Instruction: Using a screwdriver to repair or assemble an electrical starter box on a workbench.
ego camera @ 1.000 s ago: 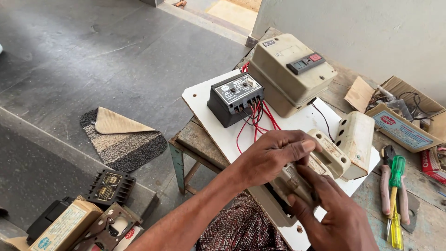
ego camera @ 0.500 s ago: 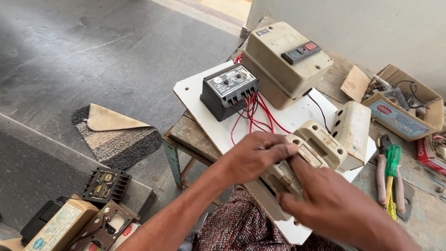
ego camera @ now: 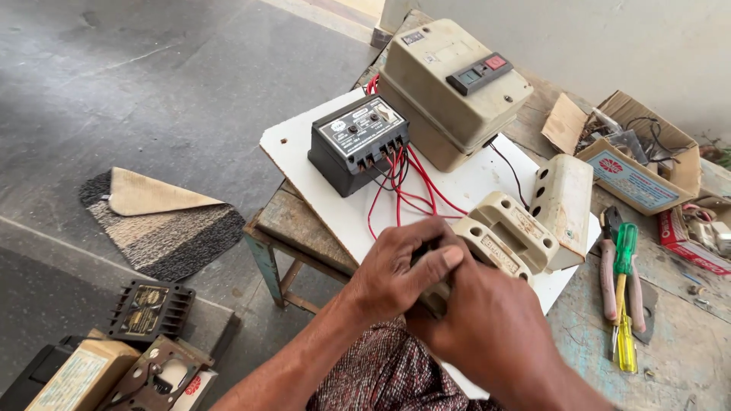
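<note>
Your right hand [ego camera: 495, 335] and left hand [ego camera: 400, 270] both clench the cream switch block [ego camera: 510, 236] at the white board's [ego camera: 304, 144] near edge, steadying it; beyond, red wires [ego camera: 407, 186] reach the black relay box [ego camera: 358, 144].

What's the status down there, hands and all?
Left hand and right hand both grip the cream plastic fuse block. Red wires beside it, screwdriver unused.

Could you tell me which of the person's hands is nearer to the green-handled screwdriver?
The right hand. It grips the cream switch block just left of the green-handled screwdriver; the left hand sits further left, beyond the right.
</note>
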